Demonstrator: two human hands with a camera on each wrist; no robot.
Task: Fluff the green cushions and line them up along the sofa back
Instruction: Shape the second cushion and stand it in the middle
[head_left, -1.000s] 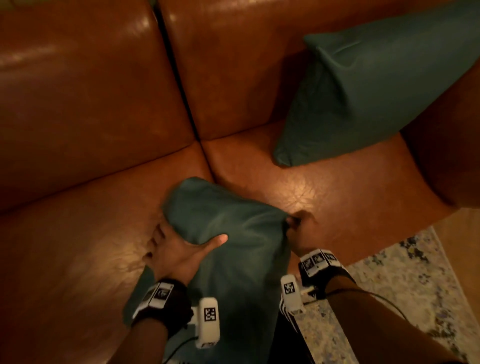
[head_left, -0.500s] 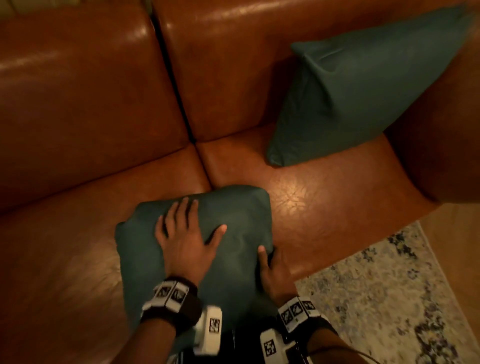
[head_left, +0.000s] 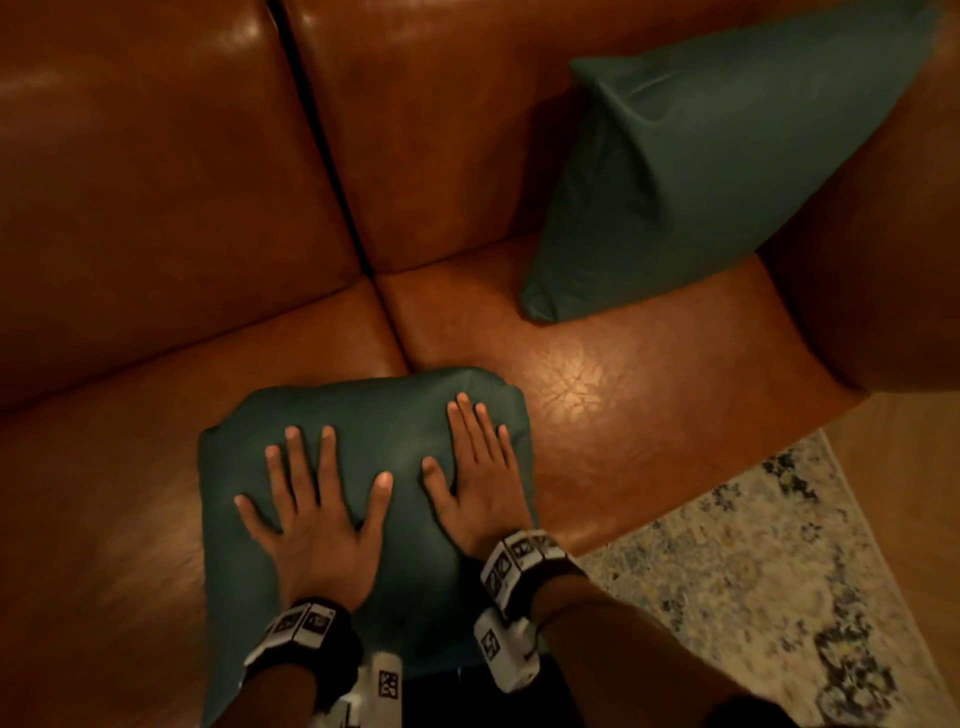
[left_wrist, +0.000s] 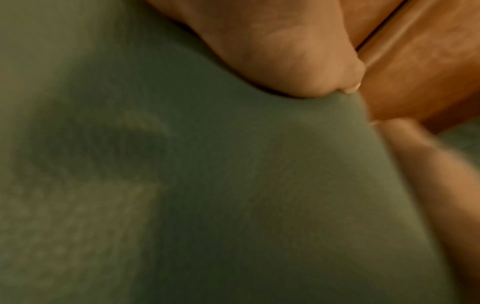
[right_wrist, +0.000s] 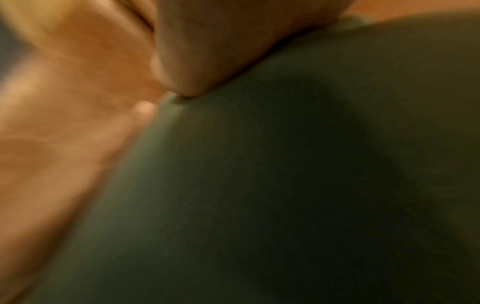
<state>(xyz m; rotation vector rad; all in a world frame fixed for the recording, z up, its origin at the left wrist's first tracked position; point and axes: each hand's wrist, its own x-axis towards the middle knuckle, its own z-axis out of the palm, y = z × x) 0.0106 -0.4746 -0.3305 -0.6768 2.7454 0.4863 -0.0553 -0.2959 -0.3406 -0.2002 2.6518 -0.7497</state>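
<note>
A green cushion (head_left: 395, 431) lies flat on the brown leather sofa seat (head_left: 623, 415), near its front edge. My left hand (head_left: 317, 504) presses down on it with fingers spread and straight. My right hand (head_left: 478, 467) lies flat on the cushion's right half, fingers straight. Both wrist views are blurred and filled with green fabric (left_wrist: 207, 185) (right_wrist: 285, 185), with a palm edge at the top. A second green cushion (head_left: 701, 171) leans upright against the sofa back (head_left: 441, 130) in the right corner.
The sofa armrest (head_left: 872, 291) rises at the right. A pale patterned rug (head_left: 753, 597) covers the wooden floor (head_left: 909, 467) at the lower right. The left seat (head_left: 93, 493) and left back cushion (head_left: 145, 171) are bare leather.
The near cushion, held up by its sides a second ago, now lies flat on the seat. My right hand has moved from its edge onto the top, and both palms press it.
</note>
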